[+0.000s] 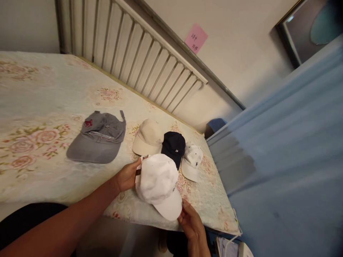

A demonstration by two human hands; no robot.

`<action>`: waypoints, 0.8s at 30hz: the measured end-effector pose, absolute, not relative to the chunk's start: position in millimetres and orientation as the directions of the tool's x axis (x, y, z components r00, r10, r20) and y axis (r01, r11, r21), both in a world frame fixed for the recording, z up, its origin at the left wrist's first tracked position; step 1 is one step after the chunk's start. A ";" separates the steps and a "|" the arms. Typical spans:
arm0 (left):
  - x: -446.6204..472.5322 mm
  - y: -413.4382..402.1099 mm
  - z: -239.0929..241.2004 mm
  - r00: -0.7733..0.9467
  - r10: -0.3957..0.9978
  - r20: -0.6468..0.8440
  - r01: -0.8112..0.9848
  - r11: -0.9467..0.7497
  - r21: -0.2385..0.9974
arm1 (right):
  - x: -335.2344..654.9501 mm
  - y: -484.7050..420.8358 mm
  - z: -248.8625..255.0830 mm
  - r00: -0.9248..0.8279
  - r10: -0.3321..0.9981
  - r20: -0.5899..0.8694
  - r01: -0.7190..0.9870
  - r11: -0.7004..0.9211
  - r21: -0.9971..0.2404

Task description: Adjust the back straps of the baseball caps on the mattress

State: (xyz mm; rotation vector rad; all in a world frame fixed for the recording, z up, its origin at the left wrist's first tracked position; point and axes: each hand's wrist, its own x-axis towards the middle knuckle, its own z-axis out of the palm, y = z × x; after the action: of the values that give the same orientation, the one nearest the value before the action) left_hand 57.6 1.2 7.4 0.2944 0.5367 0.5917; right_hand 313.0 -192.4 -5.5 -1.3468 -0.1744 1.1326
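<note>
A white baseball cap (158,178) is held up over the front edge of the bed between my two hands. My left hand (128,175) grips its back rim by the strap, fingers partly hidden behind the cap. At the tip of the brim, my right hand (191,221) pinches the edge. Behind it on the bed lie a beige cap (148,137), a black cap (173,144) with a small light mark, and another white cap (192,159) with a small dark logo. Farther left rests a grey cap (100,137) with a red emblem, its strap end sticking up.
A flowered sheet covers the bed (53,96). Along its far side runs a slatted metal railing (136,53) against the wall. A blue curtain (281,160) hangs on the right. A pink note (196,37) is on the wall. A white cable (233,239) dangles by the near right corner.
</note>
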 end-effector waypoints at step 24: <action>53.5 -5.1 3.8 0.860 0.507 -0.062 -0.476 0.839 0.263 | 328.5 -175.9 -46.5 0.552 0.746 -0.372 -0.600 0.046 -0.798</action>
State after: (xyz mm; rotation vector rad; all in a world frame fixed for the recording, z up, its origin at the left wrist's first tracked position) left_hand 53.5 -5.1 3.8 0.2439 0.1317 0.5209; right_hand 328.5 -175.9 -46.5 -1.1232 -0.1587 1.0340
